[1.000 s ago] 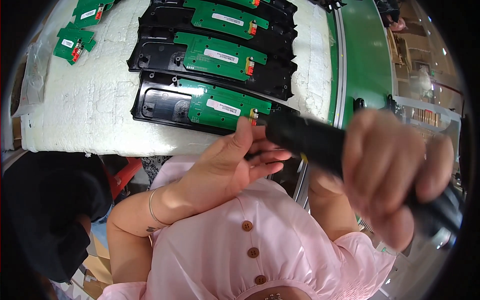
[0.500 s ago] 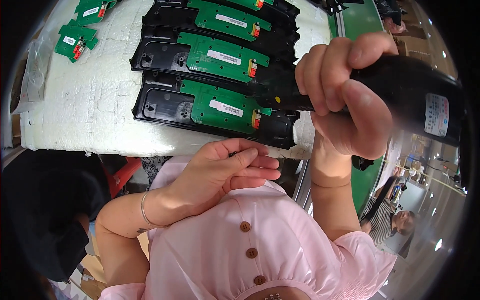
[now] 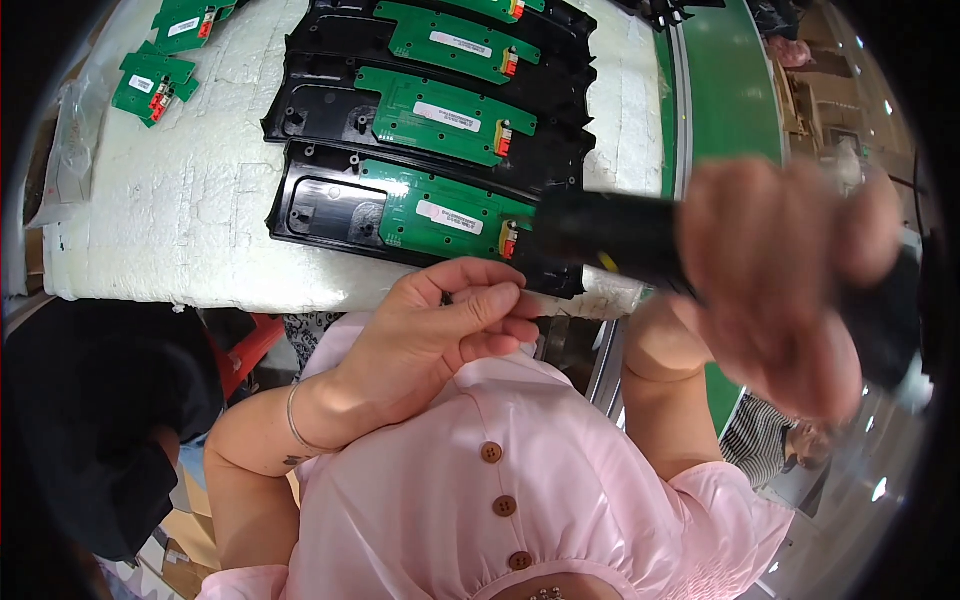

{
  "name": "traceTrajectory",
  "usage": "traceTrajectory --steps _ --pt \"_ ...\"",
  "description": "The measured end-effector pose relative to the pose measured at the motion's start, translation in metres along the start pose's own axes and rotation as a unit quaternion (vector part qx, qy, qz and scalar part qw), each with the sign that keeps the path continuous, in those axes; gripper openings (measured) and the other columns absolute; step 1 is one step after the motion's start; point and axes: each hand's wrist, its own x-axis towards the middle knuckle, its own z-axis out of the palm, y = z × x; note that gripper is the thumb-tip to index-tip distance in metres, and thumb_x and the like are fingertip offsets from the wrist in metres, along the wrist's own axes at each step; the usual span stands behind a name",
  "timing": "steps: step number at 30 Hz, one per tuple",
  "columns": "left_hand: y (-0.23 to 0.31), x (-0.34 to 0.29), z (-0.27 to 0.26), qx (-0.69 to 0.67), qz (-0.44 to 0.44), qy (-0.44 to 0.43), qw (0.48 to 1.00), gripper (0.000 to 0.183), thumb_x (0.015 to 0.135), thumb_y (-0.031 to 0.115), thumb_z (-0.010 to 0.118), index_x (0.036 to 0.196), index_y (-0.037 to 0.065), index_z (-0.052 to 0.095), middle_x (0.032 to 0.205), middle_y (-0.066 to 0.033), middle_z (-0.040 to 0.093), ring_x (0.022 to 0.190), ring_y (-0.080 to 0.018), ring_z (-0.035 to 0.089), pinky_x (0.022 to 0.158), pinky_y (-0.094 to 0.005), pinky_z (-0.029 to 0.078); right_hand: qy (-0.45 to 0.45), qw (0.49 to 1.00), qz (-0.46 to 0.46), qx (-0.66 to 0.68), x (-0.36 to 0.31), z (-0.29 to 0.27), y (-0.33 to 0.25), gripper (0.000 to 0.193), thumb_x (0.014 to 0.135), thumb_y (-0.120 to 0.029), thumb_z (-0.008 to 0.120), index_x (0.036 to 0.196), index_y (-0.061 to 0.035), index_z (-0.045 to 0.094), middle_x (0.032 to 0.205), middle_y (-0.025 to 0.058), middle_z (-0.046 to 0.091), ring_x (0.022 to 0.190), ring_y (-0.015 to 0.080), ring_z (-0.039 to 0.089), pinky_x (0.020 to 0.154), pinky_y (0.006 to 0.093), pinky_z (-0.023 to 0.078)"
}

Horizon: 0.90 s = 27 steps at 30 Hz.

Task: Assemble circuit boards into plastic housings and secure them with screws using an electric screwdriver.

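Note:
My right hand (image 3: pixel 780 285), smeared by motion, is wrapped round a black electric screwdriver (image 3: pixel 620 238). The driver's front end hangs over the right end of the nearest black plastic panel (image 3: pixel 335 212), and its tip cannot be made out. On that panel lies a green circuit board (image 3: pixel 405 215) with a white label and a red-and-yellow connector (image 3: pixel 508 240). Just in front of the panel's near edge is my left hand (image 3: pixel 430 325), palm up with curled fingers and thumb closed. Small dark pieces that look like screws (image 3: pixel 447 298) show in it.
More black panels with green boards (image 3: pixel 430 115) are lined up behind the nearest one. Loose circuit boards (image 3: pixel 155 85) lie at the far left of the white foam surface (image 3: pixel 190 220). A green strip (image 3: pixel 735 110) runs along the right. A person in stripes (image 3: pixel 760 440) is at lower right.
My right hand and the screwdriver have swung right and toward me, away from the board's upper right part. My left hand has shifted slightly up to the panel's edge, its fingers drawn in more.

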Motion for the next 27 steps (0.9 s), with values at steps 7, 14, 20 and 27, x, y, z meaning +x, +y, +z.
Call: traceTrajectory --steps 7,14,20,27 --pt "-0.003 0.005 -0.003 -0.07 0.039 -0.046 0.996 0.017 0.088 0.015 0.056 0.1 0.004 0.058 0.091 -0.0057 0.062 0.077 -0.0091 0.06 0.068 -0.0189 0.05 0.078 0.997 -0.002 0.012 -0.035 0.003 -0.05 0.028 0.058 -0.003 0.07 0.076 -0.0086 0.05 0.054 -0.0013 0.058 0.045 0.0067 0.056 0.049 0.0151 0.05" --pt "-0.008 0.011 -0.004 -0.085 0.017 -0.069 0.994 0.02 0.088 0.02 0.056 0.1 0.004 0.058 0.089 -0.0052 0.062 0.076 -0.009 0.06 0.068 -0.0196 0.05 0.08 0.993 -0.079 0.031 -0.041 0.005 -0.036 0.029 0.058 -0.002 0.07 0.077 -0.0086 0.049 0.054 -0.0002 0.058 0.045 0.0072 0.056 0.047 0.0155 0.049" --pt "-0.012 0.007 0.009 -0.003 -0.066 -0.07 0.995 0.03 0.09 0.021 0.052 0.109 -0.001 0.052 0.103 -0.0108 0.057 0.096 -0.0173 0.056 0.087 -0.0283 0.045 -0.075 0.995 -0.055 -0.024 -0.026 -0.02 -0.004 0.033 0.068 -0.006 0.05 0.1 -0.0051 0.042 0.058 -0.0046 0.053 0.052 0.0032 0.053 0.048 0.0158 0.038" --pt "-0.013 0.023 0.003 -0.023 -0.034 0.0 0.999 0.03 0.092 0.017 0.045 0.114 -0.003 0.05 0.106 -0.0119 0.056 0.1 -0.0196 0.055 0.091 -0.0302 0.043 0.045 0.996 -0.026 -0.068 -0.034 -0.035 0.017 0.031 0.074 -0.012 0.044 0.103 -0.0057 0.043 0.058 -0.0022 0.04 0.049 0.0097 0.041 0.054 0.0261 0.035"
